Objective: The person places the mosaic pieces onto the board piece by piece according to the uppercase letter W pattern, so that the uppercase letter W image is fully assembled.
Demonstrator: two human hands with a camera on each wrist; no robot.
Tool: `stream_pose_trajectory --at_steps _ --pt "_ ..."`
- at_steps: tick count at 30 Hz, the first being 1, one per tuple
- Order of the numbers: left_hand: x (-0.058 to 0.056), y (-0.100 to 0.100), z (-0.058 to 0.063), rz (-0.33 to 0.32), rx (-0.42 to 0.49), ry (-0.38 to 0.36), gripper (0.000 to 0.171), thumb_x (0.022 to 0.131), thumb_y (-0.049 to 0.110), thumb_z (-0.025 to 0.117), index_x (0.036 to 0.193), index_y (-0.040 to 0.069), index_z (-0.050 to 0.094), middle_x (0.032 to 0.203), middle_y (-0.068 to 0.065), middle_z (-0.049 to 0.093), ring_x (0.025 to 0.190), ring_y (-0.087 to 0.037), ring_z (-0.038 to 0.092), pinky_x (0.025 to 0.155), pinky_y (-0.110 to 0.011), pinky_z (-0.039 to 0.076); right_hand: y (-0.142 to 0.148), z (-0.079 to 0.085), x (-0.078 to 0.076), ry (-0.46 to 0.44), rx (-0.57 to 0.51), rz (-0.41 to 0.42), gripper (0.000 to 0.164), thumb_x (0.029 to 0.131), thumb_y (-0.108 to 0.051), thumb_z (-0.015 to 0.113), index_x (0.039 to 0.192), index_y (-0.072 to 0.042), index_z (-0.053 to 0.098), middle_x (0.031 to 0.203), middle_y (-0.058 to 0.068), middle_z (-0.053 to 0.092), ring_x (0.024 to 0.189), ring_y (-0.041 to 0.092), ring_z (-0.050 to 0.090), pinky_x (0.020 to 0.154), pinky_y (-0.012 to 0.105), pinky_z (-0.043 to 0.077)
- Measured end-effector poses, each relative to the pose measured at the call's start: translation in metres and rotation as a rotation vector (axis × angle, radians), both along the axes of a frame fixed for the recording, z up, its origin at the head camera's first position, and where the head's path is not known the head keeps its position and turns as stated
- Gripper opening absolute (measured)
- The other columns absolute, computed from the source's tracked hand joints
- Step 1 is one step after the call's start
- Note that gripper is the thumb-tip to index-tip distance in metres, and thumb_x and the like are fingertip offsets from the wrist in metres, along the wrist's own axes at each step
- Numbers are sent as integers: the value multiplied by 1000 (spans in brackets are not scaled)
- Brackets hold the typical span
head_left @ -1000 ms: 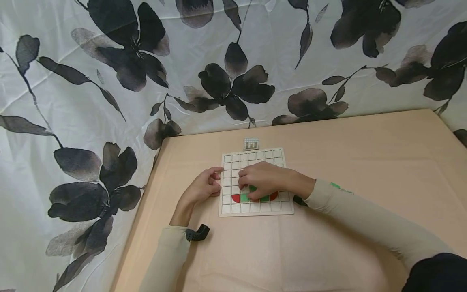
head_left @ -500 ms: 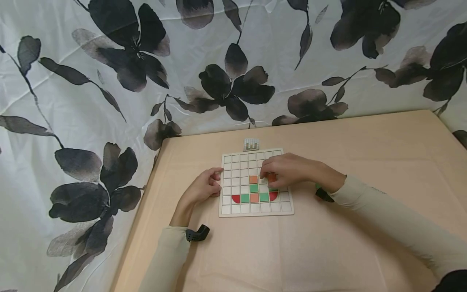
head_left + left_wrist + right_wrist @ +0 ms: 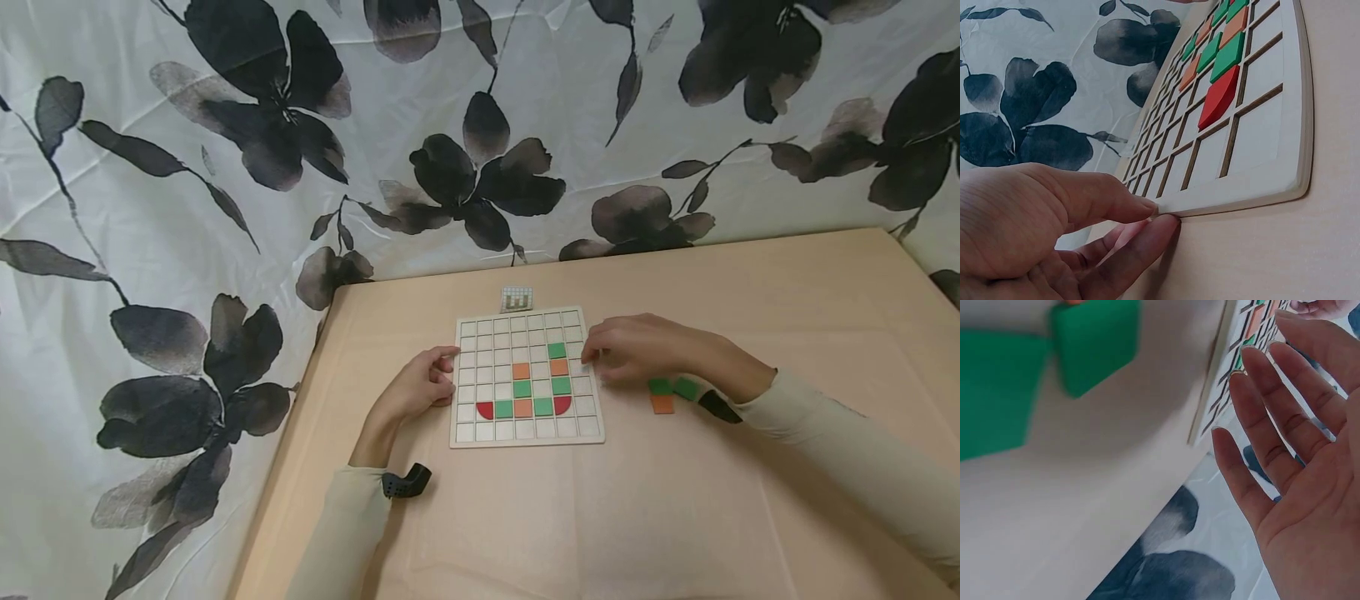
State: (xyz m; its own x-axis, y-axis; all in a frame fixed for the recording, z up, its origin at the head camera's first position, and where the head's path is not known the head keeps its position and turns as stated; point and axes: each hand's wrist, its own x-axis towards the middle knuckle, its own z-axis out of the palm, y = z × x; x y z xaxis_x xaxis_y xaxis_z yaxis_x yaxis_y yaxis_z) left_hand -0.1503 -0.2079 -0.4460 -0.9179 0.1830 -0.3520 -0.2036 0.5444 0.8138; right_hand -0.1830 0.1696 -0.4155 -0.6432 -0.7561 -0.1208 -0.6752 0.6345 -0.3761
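A pale grid board point(image 3: 527, 437) lies on the table with green, orange and red tiles in its squares. One green tile point(image 3: 556, 351) sits above an orange tile point(image 3: 558, 367) on its right side. My left hand point(image 3: 415, 385) is at the board's left edge; in the left wrist view, thumb and a finger hold that edge. Just off the right edge hovers my right hand point(image 3: 645, 350). Its fingers are spread apart and hold nothing, as the right wrist view shows. Loose green tiles point(image 3: 686, 387) and an orange tile point(image 3: 663, 404) lie near the right wrist.
A small patterned card point(image 3: 517, 298) lies beyond the board's far edge. The wooden table point(image 3: 780, 292) meets a floral cloth point(image 3: 420, 83) at the back and left. A black wrist device point(image 3: 406, 480) sits on the left cuff.
My right hand has moved right, from over the board to beyond its right edge, uncovering the tiles there and the loose ones beside it. The left hand has stayed put.
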Motion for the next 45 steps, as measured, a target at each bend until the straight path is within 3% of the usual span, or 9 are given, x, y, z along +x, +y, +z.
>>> stream_pose_trajectory --at_steps 22,28,32,45 --pt "-1 -2 -1 -11 20 12 66 89 -12 65 149 10 48 114 -11 47 89 -21 53 69 -30 58 51 -8 15 37 -1 -21 26 84 -17 81 108 -23 75 103 -15 65 99 10 59 85 39 55" --pt "-1 -2 -2 -11 19 11 65 89 -12 65 149 10 49 115 -12 47 89 -21 53 69 -30 58 64 -9 21 17 10 -36 29 86 -11 76 108 -29 74 104 -19 63 101 8 58 85 39 54" --pt "-1 -2 -2 -11 15 11 65 89 -11 65 149 10 48 116 -12 47 89 -21 53 69 -29 58 71 -11 25 20 0 -25 28 85 -15 80 108 -31 73 104 -20 62 99 7 58 83 38 54" --pt "-1 -2 -2 -15 2 16 64 91 -10 66 149 11 48 116 -12 48 90 -21 53 69 -29 58 83 -20 33 46 -30 -31 28 83 -15 81 106 -30 75 103 -19 59 91 1 55 74 27 51"
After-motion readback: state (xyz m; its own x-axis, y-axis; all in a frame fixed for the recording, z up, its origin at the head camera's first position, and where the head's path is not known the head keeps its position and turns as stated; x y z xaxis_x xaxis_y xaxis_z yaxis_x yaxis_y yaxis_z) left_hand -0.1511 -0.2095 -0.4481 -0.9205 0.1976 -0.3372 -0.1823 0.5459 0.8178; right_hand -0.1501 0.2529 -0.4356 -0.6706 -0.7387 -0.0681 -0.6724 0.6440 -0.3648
